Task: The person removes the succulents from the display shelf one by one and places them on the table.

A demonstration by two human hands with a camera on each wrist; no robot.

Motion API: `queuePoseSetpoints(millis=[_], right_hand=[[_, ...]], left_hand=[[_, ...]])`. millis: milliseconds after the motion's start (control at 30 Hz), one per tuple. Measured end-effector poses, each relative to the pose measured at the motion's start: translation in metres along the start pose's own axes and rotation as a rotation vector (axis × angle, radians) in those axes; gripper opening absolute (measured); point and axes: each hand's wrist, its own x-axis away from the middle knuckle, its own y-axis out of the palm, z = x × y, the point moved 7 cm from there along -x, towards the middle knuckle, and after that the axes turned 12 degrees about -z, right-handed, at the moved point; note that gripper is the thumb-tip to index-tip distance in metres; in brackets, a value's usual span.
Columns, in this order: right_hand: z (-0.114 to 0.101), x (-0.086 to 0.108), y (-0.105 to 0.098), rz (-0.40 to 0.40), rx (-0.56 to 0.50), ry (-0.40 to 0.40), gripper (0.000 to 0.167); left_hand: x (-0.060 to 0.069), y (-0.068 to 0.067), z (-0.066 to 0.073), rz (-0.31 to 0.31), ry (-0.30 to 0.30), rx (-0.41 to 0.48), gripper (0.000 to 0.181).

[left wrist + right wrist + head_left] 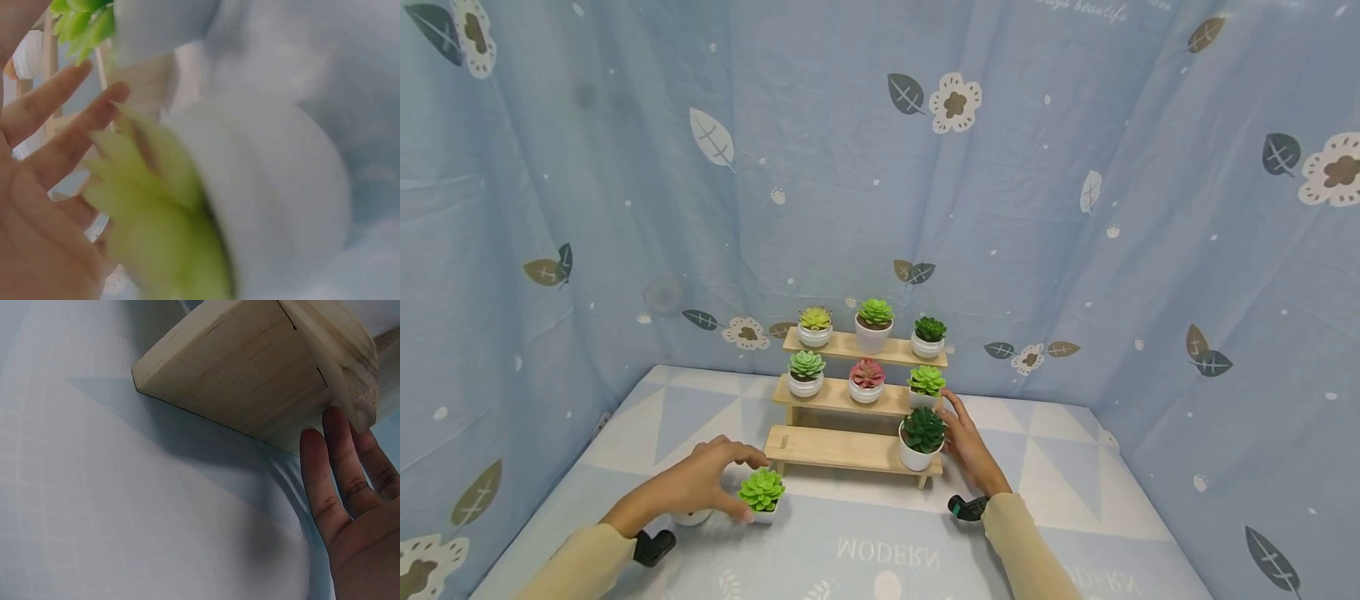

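In the head view the left hand (703,479) is spread around a bright green succulent (762,490) in a white pot on the table, thumb and fingers apart; whether they touch it I cannot tell. A second white pot (692,517) is mostly hidden under that wrist; the left wrist view shows a yellow-green plant (162,219) in a round white pot near the palm. The right hand (966,446) is at the right end of the wooden shelf (842,447), beside a dark green succulent (922,432). In the right wrist view its fingertips (335,419) meet the wood.
The upper tier (842,343) bears several potted succulents. On the middle tier (835,394) stand a pale green one (807,367), a red one (867,375) and a bright green one (927,381). A blue patterned curtain (850,167) hangs behind the table.
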Motion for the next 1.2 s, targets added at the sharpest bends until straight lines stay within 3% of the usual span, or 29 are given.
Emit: queuePoseSetpoints(millis=[167, 467, 800, 1200], right_hand=[[0.003, 0.0, -0.001, -0.004, -0.016, 0.001, 0.053], [0.005, -0.002, -0.003, -0.002, -0.017, 0.005, 0.056], [0.003, -0.001, -0.001, -0.007, -0.009, 0.001, 0.058], [0.003, 0.0, -0.001, 0.0, -0.01, 0.023, 0.059]], left_hand=[[-0.01, -0.005, 0.012, 0.04, 0.001, 0.004, 0.076], [-0.037, -0.008, 0.034, 0.095, 0.022, 0.114, 0.066], [-0.066, 0.003, 0.054, 0.093, 0.129, 0.138, 0.064], [-0.094, 0.015, 0.077, 0.11, 0.149, 0.184, 0.059]])
